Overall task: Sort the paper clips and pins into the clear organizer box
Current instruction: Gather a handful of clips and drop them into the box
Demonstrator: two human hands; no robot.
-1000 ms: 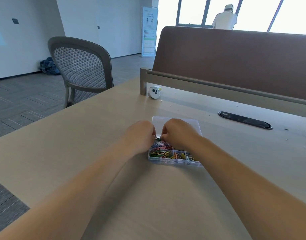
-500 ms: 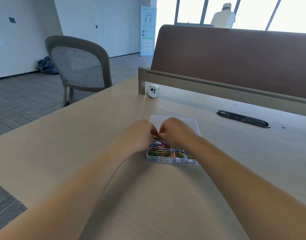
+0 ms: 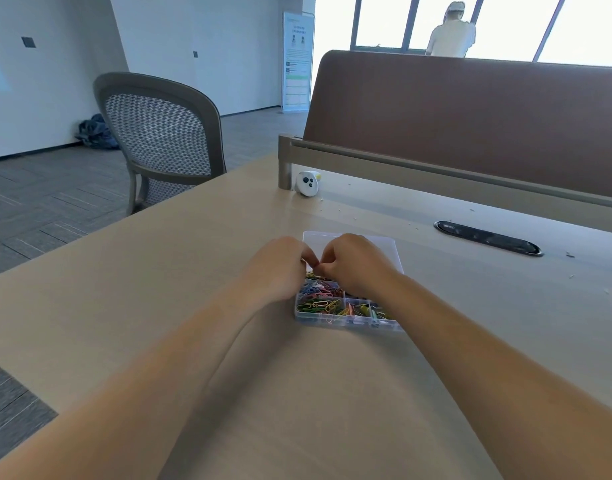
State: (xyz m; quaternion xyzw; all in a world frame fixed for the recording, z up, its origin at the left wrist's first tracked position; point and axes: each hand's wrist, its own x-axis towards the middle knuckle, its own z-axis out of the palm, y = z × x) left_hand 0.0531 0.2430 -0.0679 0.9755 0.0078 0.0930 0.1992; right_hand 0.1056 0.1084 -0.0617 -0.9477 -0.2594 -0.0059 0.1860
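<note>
Organizer box (image 3: 346,319) beneath two curled hands (image 3: 357,264)

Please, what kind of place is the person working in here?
Most likely an open-plan office: a light wooden desk with a brown divider panel along its far edge, a black oval cable port set in its top, and a grey mesh-backed office chair beside it.
</note>
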